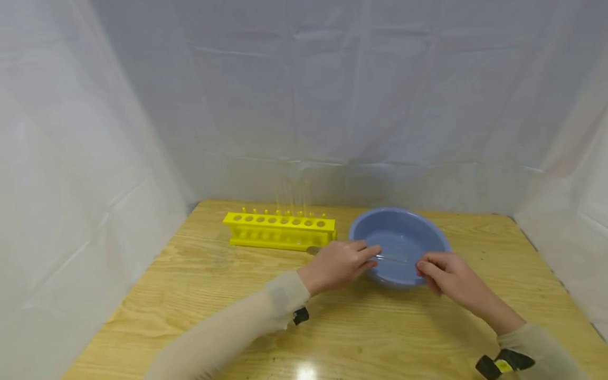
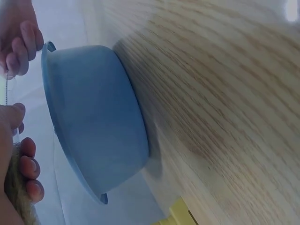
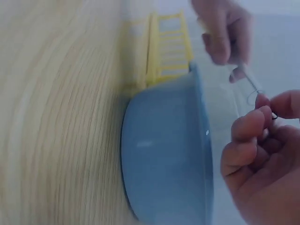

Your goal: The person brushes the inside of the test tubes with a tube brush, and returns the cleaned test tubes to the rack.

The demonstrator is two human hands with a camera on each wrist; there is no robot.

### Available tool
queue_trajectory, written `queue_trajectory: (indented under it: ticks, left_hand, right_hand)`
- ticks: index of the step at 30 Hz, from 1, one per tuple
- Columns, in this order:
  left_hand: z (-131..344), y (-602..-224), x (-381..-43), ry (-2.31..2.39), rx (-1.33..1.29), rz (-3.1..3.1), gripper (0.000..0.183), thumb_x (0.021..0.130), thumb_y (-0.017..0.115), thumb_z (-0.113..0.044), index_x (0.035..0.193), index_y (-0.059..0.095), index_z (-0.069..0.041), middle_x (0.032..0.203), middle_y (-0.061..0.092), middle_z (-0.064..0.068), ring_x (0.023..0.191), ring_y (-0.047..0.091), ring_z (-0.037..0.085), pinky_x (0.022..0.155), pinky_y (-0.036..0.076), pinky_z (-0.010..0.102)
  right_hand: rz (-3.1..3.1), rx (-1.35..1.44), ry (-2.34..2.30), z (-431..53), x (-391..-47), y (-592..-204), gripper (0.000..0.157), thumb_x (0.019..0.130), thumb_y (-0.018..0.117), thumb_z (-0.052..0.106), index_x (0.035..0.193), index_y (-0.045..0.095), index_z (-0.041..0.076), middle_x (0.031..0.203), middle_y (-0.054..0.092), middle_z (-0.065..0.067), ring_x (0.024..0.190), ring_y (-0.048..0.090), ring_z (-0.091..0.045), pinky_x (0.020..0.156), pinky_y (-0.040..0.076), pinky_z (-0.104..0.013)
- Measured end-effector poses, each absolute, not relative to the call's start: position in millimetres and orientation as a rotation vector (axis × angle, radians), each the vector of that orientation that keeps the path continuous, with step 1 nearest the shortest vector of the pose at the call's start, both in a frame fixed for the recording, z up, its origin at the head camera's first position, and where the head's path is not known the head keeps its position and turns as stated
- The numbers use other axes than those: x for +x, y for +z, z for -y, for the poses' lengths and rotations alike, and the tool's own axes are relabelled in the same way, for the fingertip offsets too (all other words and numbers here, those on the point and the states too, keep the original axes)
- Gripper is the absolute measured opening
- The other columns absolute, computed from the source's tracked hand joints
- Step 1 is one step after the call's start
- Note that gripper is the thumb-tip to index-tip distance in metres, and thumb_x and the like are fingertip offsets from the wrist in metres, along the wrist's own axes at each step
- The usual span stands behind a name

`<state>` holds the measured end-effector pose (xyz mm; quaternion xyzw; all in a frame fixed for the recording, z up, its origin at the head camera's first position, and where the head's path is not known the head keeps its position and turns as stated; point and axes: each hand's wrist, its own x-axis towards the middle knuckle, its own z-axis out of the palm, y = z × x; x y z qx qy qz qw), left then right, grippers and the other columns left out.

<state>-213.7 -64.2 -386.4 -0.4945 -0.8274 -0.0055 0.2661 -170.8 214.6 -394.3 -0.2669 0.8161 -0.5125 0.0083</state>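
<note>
Over the near side of the blue basin (image 1: 398, 282), my left hand (image 1: 338, 265) grips a clear glass test tube (image 1: 391, 258) held roughly level. Inside the tube is a test tube brush; its bristles (image 2: 18, 187) show at the left hand's palm, and a grey-brown end pokes out left of that hand in the head view. The brush's thin twisted wire (image 2: 6, 93) runs out through the tube's mouth toward my right hand (image 1: 446, 274). Thumb and fingers of the right hand pinch the wire's end, where a small dark loop (image 3: 275, 116) shows.
Left of the basin stands a yellow test tube rack (image 1: 280, 245) with a row of round holes and pegs behind. Several clear tubes (image 1: 292, 198) rise from its back pegs. White sheeting (image 1: 304, 105) hangs around the wooden table (image 1: 214, 311).
</note>
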Motion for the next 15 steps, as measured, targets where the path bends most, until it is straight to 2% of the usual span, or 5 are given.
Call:
queue_trajectory:
  ticks: [4,8,11,15]
  left_hand:
    - [64.1,-387.0,-214.8,0.035,-1.327,2.183,0.028,0.102,0.061,-0.034,0.123,0.063,-0.017,0.084,0.063,-0.003,0.061,0.056,0.008,0.054,0.049,0.021]
    - [64.9,-388.1,-214.9,0.041,-1.335,2.143,0.025,0.102,0.060,-0.034,0.122,0.063,-0.018,0.082,0.061,-0.004,0.061,0.055,0.008,0.053,0.048,0.020]
    - [66.3,-389.0,-214.7,0.048,-1.345,2.107,0.024,0.102,0.060,-0.034,0.120,0.064,-0.019,0.080,0.060,-0.004,0.059,0.055,0.007,0.052,0.047,0.020]
    - [67.6,-389.8,-215.2,0.056,-1.367,2.074,0.023,0.101,0.061,-0.035,0.119,0.065,-0.020,0.079,0.060,-0.005,0.059,0.056,0.006,0.053,0.048,0.020]
  right_hand:
    - [-2.385,-0.617,-1.626,-213.3,-170.4,-387.4,0.042,0.110,0.040,0.019,0.078,0.051,-0.004,0.056,0.037,-0.002,0.045,0.031,-0.016,0.049,0.040,-0.034]
    - [-2.351,-0.499,-1.609,-212.3,-170.9,-384.0,0.043,0.110,0.036,0.018,0.070,0.036,0.001,0.059,0.029,0.002,0.049,0.019,-0.015,0.048,0.032,-0.034]
    - [-2.367,-0.485,-1.581,-211.5,-170.6,-382.1,0.041,0.109,0.036,0.016,0.070,0.032,0.005,0.059,0.026,0.001,0.051,0.016,-0.015,0.049,0.029,-0.033]
    - [-2.419,-0.484,-1.559,-211.2,-170.2,-380.3,0.041,0.108,0.038,0.016,0.069,0.033,0.005,0.058,0.029,0.001,0.051,0.020,-0.012,0.051,0.031,-0.032]
